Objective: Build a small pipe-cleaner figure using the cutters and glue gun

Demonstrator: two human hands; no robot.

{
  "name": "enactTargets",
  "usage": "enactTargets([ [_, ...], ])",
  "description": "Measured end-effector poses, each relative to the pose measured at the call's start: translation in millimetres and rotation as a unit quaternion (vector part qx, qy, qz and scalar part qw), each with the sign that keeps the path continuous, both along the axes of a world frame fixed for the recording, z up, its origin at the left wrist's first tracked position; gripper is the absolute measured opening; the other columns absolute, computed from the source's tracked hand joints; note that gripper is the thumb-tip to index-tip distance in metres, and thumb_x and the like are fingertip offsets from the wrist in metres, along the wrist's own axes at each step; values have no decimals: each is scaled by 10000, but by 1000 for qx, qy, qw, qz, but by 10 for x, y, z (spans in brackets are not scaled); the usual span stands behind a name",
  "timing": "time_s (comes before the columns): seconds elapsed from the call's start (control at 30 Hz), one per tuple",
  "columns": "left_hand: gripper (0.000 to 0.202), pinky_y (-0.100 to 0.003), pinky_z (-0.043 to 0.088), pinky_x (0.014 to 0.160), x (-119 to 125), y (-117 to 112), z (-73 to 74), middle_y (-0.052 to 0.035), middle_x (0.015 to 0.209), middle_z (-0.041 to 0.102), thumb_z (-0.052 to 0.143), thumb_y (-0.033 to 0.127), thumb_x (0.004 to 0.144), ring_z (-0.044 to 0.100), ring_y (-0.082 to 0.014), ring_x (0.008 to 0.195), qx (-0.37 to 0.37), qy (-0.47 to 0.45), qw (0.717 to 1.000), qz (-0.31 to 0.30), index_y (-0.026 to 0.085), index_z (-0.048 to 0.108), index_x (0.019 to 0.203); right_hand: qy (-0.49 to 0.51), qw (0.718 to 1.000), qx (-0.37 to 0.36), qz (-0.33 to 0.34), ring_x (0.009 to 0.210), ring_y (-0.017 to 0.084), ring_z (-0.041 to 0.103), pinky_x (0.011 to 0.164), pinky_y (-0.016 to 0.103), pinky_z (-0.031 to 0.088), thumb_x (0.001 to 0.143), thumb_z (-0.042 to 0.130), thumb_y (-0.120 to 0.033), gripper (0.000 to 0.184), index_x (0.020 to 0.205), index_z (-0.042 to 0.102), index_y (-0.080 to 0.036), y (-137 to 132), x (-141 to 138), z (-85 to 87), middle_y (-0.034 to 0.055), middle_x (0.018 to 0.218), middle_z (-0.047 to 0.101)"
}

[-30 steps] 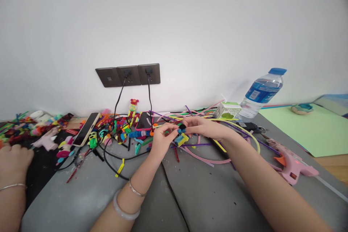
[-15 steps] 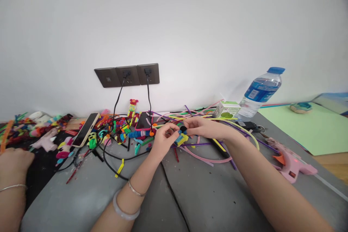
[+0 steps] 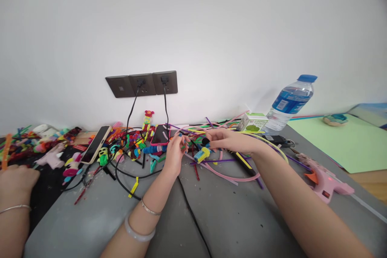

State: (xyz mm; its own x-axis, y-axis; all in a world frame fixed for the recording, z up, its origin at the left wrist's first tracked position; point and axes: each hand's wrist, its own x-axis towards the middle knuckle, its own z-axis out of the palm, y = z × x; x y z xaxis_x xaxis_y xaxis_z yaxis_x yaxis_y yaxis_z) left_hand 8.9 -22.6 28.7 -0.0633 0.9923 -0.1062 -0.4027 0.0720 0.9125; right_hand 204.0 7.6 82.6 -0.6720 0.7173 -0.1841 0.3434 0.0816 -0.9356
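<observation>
My right hand [image 3: 231, 140] pinches a small pipe-cleaner figure [image 3: 202, 152] with a black head and a blue and yellow body, just above the grey table [image 3: 229, 217]. My left hand [image 3: 174, 151] has drawn a little to the left of the figure. Its fingers are curled, with a green pipe-cleaner piece [image 3: 183, 145] showing between the fingertips. Pink, purple and yellow pipe cleaners [image 3: 223, 173] lie loose under both hands.
Another person's hand [image 3: 16, 181] rests at the far left beside an orange stem. Two phones [image 3: 96, 142], black cables [image 3: 127, 177] running to wall sockets [image 3: 142, 84], small colourful figures, a juice box [image 3: 252, 122], a water bottle [image 3: 288, 105], a pink glue gun [image 3: 325, 179] and green paper [image 3: 338, 141] surround the hands.
My left hand has pulled away leftward from the figure, which my right hand still pinches. The other person's hand at far left shifted slightly.
</observation>
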Motion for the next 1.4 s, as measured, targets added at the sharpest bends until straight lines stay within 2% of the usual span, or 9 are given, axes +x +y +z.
enactTargets([
  [0.1, 116, -201, 366, 546, 12, -9, -26, -13, 898, 622, 610, 259, 707, 511, -94, 672, 16, 48, 999, 0, 192, 558, 786, 11, 1000, -5, -15, 557, 96, 389, 545, 249, 277, 743, 599, -288, 214, 680, 409, -212, -7, -20, 3, -70, 590, 492],
  [0.17, 217, -202, 389, 571, 25, -21, -45, -32, 1000, 645, 628, 228, 701, 561, -115, 757, 39, 78, 996, -32, 202, 612, 916, 16, 1000, -6, -21, 555, 95, 385, 543, 249, 271, 743, 605, -292, 219, 679, 412, -211, -17, -36, 10, -71, 585, 482],
  [0.23, 244, -213, 413, 600, 38, -34, -63, -48, 1014, 660, 640, 254, 723, 576, -132, 788, 56, 101, 990, -75, 195, 646, 959, 20, 1000, -8, -20, 560, 96, 391, 540, 249, 273, 743, 613, -305, 224, 680, 420, -210, -26, -51, 19, -66, 592, 479],
  [0.37, 300, -244, 456, 668, 51, -51, -81, -64, 960, 686, 697, 362, 743, 598, -158, 803, 74, 121, 982, -122, 169, 682, 972, 20, 1000, -9, -22, 558, 93, 395, 529, 247, 283, 748, 618, -338, 232, 679, 445, -200, -30, -68, 30, -52, 614, 496],
  [0.5, 362, -272, 480, 740, 45, -45, -85, -72, 956, 695, 736, 436, 722, 617, -182, 856, 77, 117, 984, -114, 163, 697, 958, 18, 1000, -9, -16, 568, 95, 406, 537, 245, 299, 757, 605, -323, 207, 695, 452, -199, -23, -70, 3, -49, 624, 507],
  [0.67, 319, -295, 473, 828, 35, -29, -97, -78, 941, 686, 747, 447, 713, 609, -195, 911, 111, 131, 979, -112, 151, 706, 824, -14, 1000, -1, 15, 585, 104, 411, 549, 246, 308, 752, 564, -247, 134, 715, 442, -206, -43, -74, -22, -44, 647, 517],
  [0.83, 333, -294, 479, 756, 28, -27, -113, -73, 879, 686, 788, 448, 662, 607, -186, 818, 105, 145, 974, -137, 148, 706, 781, -75, 996, 34, 37, 609, 117, 399, 545, 248, 322, 759, 523, -230, 93, 704, 453, -207, -91, -66, 31, -33, 663, 461],
  [1.1, 357, -269, 455, 624, 43, -33, -117, 5, 667, 635, 788, 482, 655, 603, -157, 629, 64, 119, 980, -149, 187, 654, 804, -95, 992, 80, 24, 603, 121, 351, 554, 264, 289, 777, 512, -238, 115, 699, 434, -208, -114, -41, 109, -39, 646, 400],
  [1.4, 349, -260, 435, 607, 31, -27, -144, -23, 659, 655, 840, 426, 593, 583, -148, 619, 40, 110, 984, -137, 151, 685, 742, -79, 990, 108, -51, 636, 129, 399, 578, 264, 327, 740, 533, -221, 76, 753, 460, -209, -70, -66, -32, -29, 702, 447],
])
